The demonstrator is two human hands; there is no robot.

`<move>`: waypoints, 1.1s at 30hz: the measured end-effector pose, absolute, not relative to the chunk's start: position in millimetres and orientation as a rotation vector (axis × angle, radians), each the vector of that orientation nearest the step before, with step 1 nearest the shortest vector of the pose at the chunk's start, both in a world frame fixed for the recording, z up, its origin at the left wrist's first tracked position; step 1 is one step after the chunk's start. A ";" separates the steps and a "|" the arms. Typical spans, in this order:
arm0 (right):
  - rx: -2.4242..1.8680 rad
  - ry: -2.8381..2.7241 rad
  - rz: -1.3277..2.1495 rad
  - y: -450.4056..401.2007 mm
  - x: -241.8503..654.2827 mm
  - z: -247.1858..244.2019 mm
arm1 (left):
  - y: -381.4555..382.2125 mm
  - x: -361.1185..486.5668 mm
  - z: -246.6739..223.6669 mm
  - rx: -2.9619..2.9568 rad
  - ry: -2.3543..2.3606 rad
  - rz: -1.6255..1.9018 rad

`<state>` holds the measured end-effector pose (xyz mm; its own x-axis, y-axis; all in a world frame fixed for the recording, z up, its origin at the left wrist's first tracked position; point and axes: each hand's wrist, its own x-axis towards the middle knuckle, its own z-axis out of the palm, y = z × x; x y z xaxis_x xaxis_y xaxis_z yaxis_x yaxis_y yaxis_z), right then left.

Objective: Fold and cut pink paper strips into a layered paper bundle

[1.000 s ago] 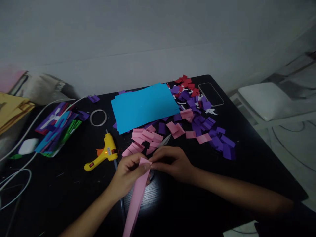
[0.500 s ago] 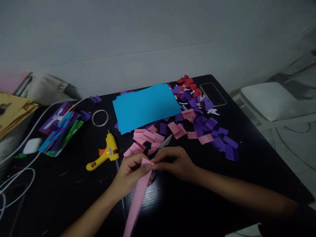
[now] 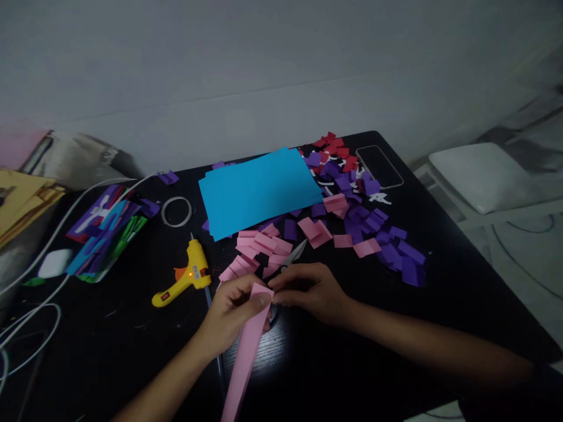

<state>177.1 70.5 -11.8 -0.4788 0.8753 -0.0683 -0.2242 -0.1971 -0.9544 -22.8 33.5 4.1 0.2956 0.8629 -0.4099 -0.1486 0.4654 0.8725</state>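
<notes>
My left hand (image 3: 234, 312) is closed on a long pink paper strip (image 3: 246, 362), with the thumb pressed flat near its upper end. The strip slants down toward the bottom edge of the view. At that upper end, the thumb and forefinger of my right hand (image 3: 317, 293) pinch the strip's right corner. A pair of scissors (image 3: 297, 253) lies partly beneath my hands, its blades pointing away and most of its handles hidden. Folded pink paper pieces (image 3: 264, 241) are scattered just beyond my fingers.
A yellow glue gun (image 3: 187, 278) with a lit light lies left. Blue paper sheets (image 3: 261, 190), purple paper pieces (image 3: 409, 252), red pieces (image 3: 338, 149) and a phone (image 3: 379, 166) are farther back. A tape roll (image 3: 176, 211), paper scraps (image 3: 105, 234) and white cables (image 3: 55, 305) occupy the left.
The hands and strip keep almost the same pose, with the right fingertips shifting very slightly at the strip's corner. The whole view has moved a little.
</notes>
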 end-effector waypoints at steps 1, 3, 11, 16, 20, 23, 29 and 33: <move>-0.828 -1.273 1.773 70.6 177.1 -11.8 | 33.5 -22.7 4.3 0.831 1.056 0.785; -0.831 -1.310 1.754 71.2 177.4 -11.3 | 33.5 -22.9 4.7 0.833 1.059 0.777; -0.819 -1.373 1.691 72.6 178.2 -11.2 | 34.5 -22.4 4.1 0.830 1.049 0.776; -0.807 -1.349 1.707 72.4 177.5 -13.0 | 34.7 -21.6 4.4 0.816 1.037 0.785; -0.802 -1.351 1.714 72.7 177.9 -12.8 | 34.0 -21.5 4.7 0.821 1.028 0.789; -0.805 -1.345 1.720 72.4 178.4 -11.1 | 33.4 -21.6 4.9 0.824 1.026 0.790; -0.883 -1.284 1.823 71.1 178.2 -7.7 | 30.5 -23.7 1.7 0.856 1.065 0.808; -0.869 -1.242 1.936 71.1 178.8 -6.9 | 29.6 -24.8 -0.9 0.871 1.072 0.813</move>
